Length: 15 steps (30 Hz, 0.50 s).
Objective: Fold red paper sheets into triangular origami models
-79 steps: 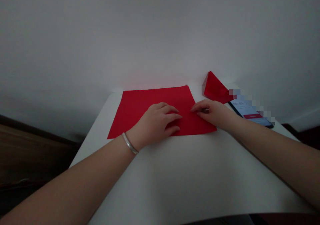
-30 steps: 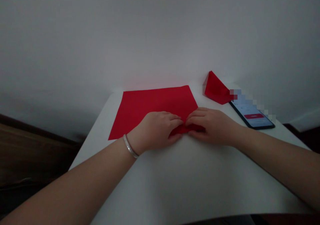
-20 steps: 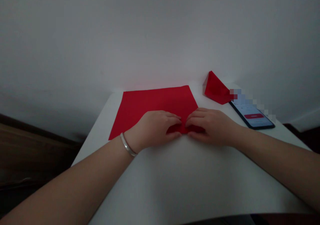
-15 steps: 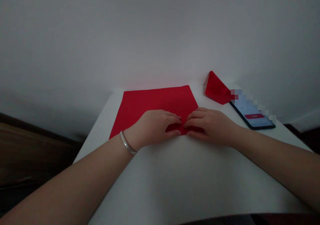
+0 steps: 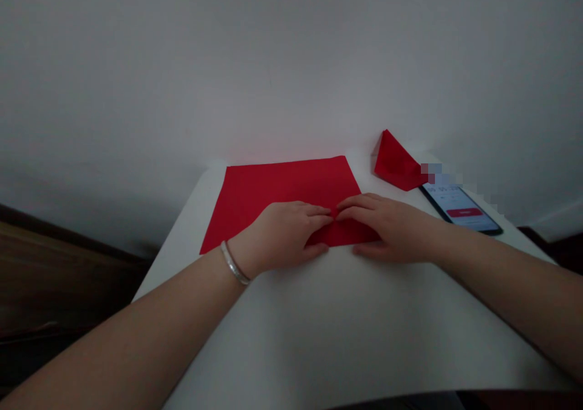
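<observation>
A sheet of red paper (image 5: 282, 185) lies flat on the white table (image 5: 328, 325). My left hand (image 5: 296, 231), with a silver bangle (image 5: 234, 264) at its wrist, rests over the near part of the sheet. Its fingers stretch to the right and its thumb is apart, close to the near edge. From the other side my right hand (image 5: 387, 225) reaches in, fingertips on the paper and thumb spread just off the near edge. The fingertips of both hands almost meet. Neither hand grips anything.
A folded red paper piece (image 5: 396, 164) stands at the back right, its tip overlapping a phone (image 5: 469, 209) with a lit screen. Behind the table rises a pale wall (image 5: 291, 64). Brown wooden furniture (image 5: 59, 270) is at the left.
My right thumb has moved away from the left one, widening the gap between the hands and uncovering more of the near edge. The paper has barely moved.
</observation>
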### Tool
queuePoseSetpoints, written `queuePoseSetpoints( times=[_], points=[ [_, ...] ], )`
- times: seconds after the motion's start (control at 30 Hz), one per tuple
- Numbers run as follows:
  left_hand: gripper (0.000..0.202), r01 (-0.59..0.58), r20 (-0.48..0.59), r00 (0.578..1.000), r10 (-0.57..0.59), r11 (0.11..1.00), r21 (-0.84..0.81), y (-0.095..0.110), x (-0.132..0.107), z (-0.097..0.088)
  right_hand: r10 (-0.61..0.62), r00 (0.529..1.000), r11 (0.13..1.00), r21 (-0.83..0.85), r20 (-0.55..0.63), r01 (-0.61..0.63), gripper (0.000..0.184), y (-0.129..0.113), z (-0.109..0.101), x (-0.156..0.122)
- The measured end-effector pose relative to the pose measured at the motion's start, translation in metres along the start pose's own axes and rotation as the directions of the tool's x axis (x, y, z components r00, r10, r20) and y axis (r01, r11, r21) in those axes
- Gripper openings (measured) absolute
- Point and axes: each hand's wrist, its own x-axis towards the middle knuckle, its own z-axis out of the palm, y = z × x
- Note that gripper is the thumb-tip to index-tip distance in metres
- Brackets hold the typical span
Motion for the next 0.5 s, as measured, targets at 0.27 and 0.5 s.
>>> queuePoseSetpoints(
  times=[0.27, 0.5],
  points=[
    [0.042, 0.019, 0.008, 1.000, -0.019, 1.000, -0.007, 0.000, -0.004, 0.007, 0.168, 0.969, 0.986, -0.025, 0.179, -0.166, 0.060, 0.020, -0.014, -0.013],
    [0.051, 0.016, 0.016, 1.000, -0.016, 0.999, -0.034, 0.005, -0.003, 0.010, 0.334, 0.921, 0.942, -0.039, 0.199, -0.333, 0.059, 0.026, -0.012, -0.014]
  ],
)
